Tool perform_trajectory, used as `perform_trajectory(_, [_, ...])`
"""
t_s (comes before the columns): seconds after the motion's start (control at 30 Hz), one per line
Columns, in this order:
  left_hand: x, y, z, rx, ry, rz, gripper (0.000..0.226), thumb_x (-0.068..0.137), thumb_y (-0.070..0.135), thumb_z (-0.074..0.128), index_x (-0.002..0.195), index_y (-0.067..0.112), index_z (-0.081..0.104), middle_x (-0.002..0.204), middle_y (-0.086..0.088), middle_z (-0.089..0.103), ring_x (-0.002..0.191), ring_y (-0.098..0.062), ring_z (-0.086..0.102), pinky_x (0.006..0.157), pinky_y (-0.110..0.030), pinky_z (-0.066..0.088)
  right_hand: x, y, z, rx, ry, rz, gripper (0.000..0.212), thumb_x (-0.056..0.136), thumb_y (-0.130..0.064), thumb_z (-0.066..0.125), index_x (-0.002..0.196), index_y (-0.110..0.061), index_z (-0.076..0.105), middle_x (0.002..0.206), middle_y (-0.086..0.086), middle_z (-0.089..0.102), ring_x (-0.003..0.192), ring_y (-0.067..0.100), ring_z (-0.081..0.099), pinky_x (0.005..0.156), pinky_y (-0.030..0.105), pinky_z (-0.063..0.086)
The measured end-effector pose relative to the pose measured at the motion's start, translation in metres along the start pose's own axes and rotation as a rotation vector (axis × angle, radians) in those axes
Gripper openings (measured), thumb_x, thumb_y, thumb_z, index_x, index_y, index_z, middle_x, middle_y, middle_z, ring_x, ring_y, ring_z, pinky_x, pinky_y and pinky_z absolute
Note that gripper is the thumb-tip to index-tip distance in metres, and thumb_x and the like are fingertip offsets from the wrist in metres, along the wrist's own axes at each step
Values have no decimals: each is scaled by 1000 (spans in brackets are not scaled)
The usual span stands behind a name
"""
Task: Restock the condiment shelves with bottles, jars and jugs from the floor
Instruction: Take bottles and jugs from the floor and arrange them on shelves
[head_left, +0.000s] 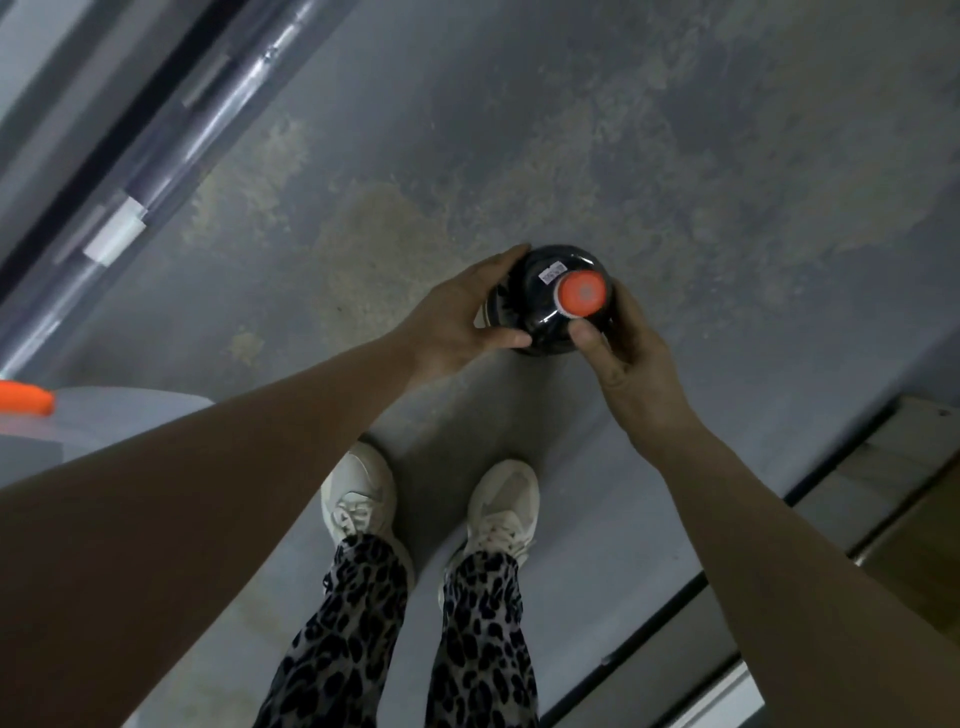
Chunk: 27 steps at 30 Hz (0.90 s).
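Orange cap (582, 293): closes a dark bottle (540, 306) seen from almost straight above, with the cap towards the camera.
Left arm: bare, reaching from the lower left edge forward and down, the wrist about straight.
Left hand (457, 322): cupped on the left side of the bottle. The fingers curl round its far side and the thumb lies across its near side, so the hand grips the body.
Right arm: bare, coming in from the lower right edge, bent a little at the wrist.
Right hand (631, 364): holds the right side of the bottle. The thumb presses the shoulder just below the cap, and the other fingers wrap behind the bottle, mostly hidden.
Bottle position: between the two palms, in front of the person's feet and over the floor (571, 130). Whether its base touches the floor cannot be told.
Sticker (553, 271): small and white, on the bottle's shoulder just beside the cap, its print too blurred to read.
Floor: grey concrete with worn, yellowish patches.
Shoes (358, 493): pale, laced, side by side below the bottle, under leopard-print trousers (363, 623).
Shelf edge (156, 135): runs diagonally at upper left and carries a white tag (111, 236).
Jug (119, 415): pale, at the left edge, with an orange top, partly hidden by the left arm.
Right side: low shelving (909, 519), blurred.
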<state>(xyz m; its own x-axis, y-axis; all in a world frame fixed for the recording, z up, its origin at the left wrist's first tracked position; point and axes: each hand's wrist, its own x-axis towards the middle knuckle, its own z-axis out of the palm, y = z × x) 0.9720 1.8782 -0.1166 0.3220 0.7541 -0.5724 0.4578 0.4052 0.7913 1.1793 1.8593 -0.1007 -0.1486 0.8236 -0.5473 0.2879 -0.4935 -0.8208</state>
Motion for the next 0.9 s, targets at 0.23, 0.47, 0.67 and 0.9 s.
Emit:
perform_trajectory(0.23, [34,12,-22,-163,-72,28,74,92,23,68,151,18,24,153,-1,38,142,-12,33,119,-44,30,52,-10,-4,72,75,-17,33,97,-32,61,130,-24,55,122,-14,67,116,-1,61,91,15,48])
perform_trajectory(0.47, [67,15,-14,-304,-16,82,80,88,29,59,154,13,17,154,-4,36,141,-13,38,116,-38,36,86,0,-11,52,54,-56,53,94,-48,58,142,-36,41,136,-22,57,128,-3,52,95,12,46])
perform_trajectory(0.67, [86,10,-11,-344,32,112,74,88,27,58,151,10,23,151,-7,39,139,-16,40,114,-39,39,101,12,-16,60,-22,-50,68,98,-35,57,157,-29,25,145,-20,49,130,-8,48,98,12,45])
perform_trajectory(0.9, [87,8,-9,-374,93,8,56,101,29,50,153,24,28,149,3,46,137,-14,44,112,-46,40,100,12,-3,88,73,1,61,100,-40,57,154,-40,29,147,-9,51,133,8,51,110,37,46])
